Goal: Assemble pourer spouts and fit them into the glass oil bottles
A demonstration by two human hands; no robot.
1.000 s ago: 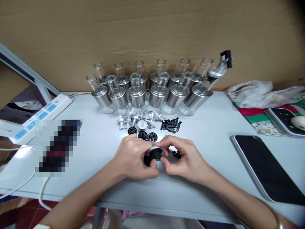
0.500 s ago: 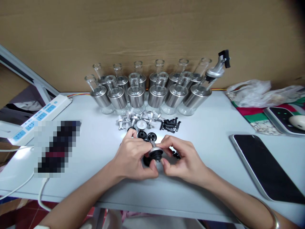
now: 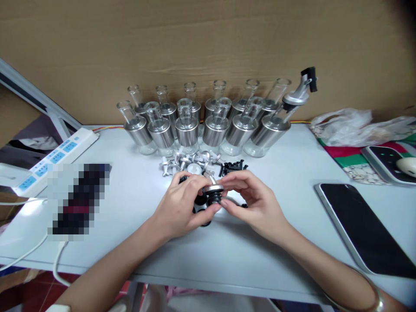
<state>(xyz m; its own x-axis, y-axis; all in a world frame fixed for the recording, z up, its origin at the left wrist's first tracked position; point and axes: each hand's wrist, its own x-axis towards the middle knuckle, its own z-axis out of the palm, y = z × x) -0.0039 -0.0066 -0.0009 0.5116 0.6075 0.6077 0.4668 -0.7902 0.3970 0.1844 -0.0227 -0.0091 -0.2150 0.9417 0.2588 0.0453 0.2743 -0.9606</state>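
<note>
Silver metal and black ribbed plug make up the pourer stopper, pinched between the fingertips and thumbs of the left hand and right hand, a little in front of the bottles and near their middle. No black lever shows on its spout, so it looks part-built. Black plugs lie under and beside the left hand, partly hidden; nearer the bottles sit a heap of silver spouts and, just right of it, black levers. One bottle seems done: the front one at the right end wears a whole lever-topped pourer. The other eleven have bare necks, so most remains to be fitted. Behind the bottles, a cardboard sheet bounds the table; its near edge runs below the wrists. Sideways from the bottles, there is room to move as far as the power strip at left and the phone at right.
</note>
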